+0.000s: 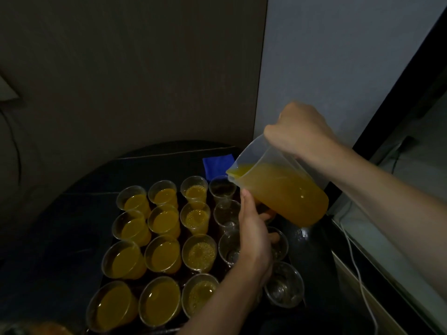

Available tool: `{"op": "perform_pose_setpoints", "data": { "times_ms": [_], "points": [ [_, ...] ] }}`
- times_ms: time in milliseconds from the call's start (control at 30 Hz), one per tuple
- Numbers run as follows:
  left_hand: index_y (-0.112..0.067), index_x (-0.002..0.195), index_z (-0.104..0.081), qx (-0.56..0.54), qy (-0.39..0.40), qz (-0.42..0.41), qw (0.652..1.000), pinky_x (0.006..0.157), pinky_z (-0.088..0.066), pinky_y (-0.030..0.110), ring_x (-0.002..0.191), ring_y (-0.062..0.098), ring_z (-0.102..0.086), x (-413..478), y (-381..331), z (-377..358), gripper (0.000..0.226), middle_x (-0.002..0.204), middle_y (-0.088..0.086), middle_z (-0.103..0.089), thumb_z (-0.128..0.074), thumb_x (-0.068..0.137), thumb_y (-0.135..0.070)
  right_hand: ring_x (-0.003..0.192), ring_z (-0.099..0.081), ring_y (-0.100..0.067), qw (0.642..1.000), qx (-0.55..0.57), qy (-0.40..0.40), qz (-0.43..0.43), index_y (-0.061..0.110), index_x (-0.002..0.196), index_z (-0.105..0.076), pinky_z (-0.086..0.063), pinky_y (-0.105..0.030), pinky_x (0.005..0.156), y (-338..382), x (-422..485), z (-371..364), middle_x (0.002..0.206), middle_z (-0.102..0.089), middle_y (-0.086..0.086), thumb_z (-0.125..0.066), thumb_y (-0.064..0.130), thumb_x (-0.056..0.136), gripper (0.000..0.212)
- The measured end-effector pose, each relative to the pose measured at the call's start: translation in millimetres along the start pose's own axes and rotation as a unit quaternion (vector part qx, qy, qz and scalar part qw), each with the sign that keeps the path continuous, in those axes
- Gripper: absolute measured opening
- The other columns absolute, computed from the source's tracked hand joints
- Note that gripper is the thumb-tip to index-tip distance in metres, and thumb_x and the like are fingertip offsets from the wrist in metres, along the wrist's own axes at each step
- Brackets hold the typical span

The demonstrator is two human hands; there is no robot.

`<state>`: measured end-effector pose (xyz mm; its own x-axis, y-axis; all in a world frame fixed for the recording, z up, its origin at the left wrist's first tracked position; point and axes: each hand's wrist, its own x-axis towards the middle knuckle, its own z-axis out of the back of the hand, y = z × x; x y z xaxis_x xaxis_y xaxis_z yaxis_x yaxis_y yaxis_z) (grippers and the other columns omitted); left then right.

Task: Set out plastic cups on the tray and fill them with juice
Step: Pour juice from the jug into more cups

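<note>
Translucent plastic jug (pixel 278 170) of orange juice (pixel 287 192), tilted, handle in right fingers (pixel 274 131); grip of left fingers (pixel 267 216) unclear.

The right hand (pixel 298 132) grips the handle of a clear jug (pixel 285 189) of orange juice, tilted with its spout over the farthest empty cup (pixel 222 187). The left hand (pixel 254 230) holds the jug from below, thumb against its side. Three columns of filled cups (pixel 164 255) stand to the left, clear ones (pixel 284 286) to the right, a blue cloth (pixel 217 165) behind
</note>
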<state>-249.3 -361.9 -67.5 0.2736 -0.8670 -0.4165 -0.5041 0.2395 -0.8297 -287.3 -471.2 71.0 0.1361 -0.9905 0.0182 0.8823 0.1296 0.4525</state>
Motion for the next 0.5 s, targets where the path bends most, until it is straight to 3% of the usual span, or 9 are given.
{"op": "perform_pose_setpoints", "data": {
  "times_ms": [200,500],
  "points": [
    [-0.037,0.153,-0.037,-0.009,0.008,0.004,1.0,0.112,-0.031,0.064,0.121,0.02,-0.061,-0.1,1.6,-0.6,0.089,0.142,0.003,-0.056,-0.035,0.075,-0.08,0.055,-0.047,-0.021,1.0,-0.015,0.007,0.01,0.012,0.064,-0.043,-0.028,-0.028,0.05,-0.6,1.5,-0.4,0.064,-0.047,-0.006,-0.056,0.018,0.091,0.03],
    [-0.037,0.153,-0.036,-0.033,0.008,0.018,0.999,0.115,-0.025,0.065,0.121,0.02,-0.061,3.7,3.6,-1.1,0.072,0.139,0.002,-0.058,-0.034,0.09,-0.073,0.055,-0.047,-0.024,1.0,-0.013,0.0,0.015,0.013,0.064,-0.041,-0.029,-0.026,0.049,-0.1,0.2,-0.9,0.063,-0.046,-0.006,-0.054,0.017,0.089,0.029]
  ]
}}
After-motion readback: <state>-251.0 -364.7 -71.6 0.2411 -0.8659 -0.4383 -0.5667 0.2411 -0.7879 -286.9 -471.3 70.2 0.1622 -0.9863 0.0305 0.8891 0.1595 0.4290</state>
